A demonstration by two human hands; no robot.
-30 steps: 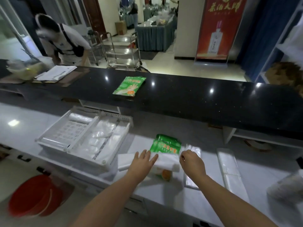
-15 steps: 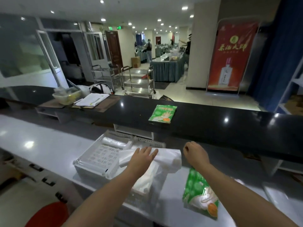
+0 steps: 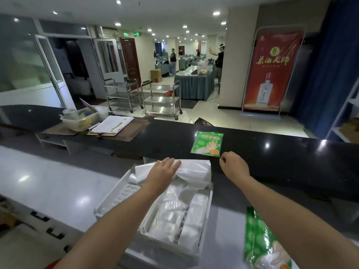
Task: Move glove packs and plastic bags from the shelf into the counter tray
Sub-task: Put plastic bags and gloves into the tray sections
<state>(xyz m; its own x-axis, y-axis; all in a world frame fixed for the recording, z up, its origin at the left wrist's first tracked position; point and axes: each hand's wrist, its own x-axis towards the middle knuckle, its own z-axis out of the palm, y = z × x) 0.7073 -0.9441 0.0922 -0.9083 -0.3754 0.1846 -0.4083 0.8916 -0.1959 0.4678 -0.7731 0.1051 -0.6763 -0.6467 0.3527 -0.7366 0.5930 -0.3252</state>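
Note:
My left hand (image 3: 162, 172) holds a folded bundle of white plastic bags (image 3: 195, 169) over the far end of the white perforated tray (image 3: 108, 203). The tray's right compartment is packed with clear plastic bags (image 3: 174, 212). My right hand (image 3: 234, 166) is just right of the bundle and apart from it, with its fingers curled and nothing seen in them. Its fingertips are close to the near corner of a green glove pack (image 3: 207, 143) lying flat on the black counter top (image 3: 281, 158). More green glove packs (image 3: 260, 247) lie on the white lower counter under my right forearm.
On the black counter to the left stand a plastic container (image 3: 79, 118) and a clipboard with papers (image 3: 112, 124). Steel trolleys (image 3: 161, 100) stand beyond the counter, and people are far back in the hall. A white shelf (image 3: 347, 105) is at the right edge.
Both hands lifted the bag bundle off the lower counter and carried it left over the tray. My right hand has let go of its end and moved right toward the black counter.

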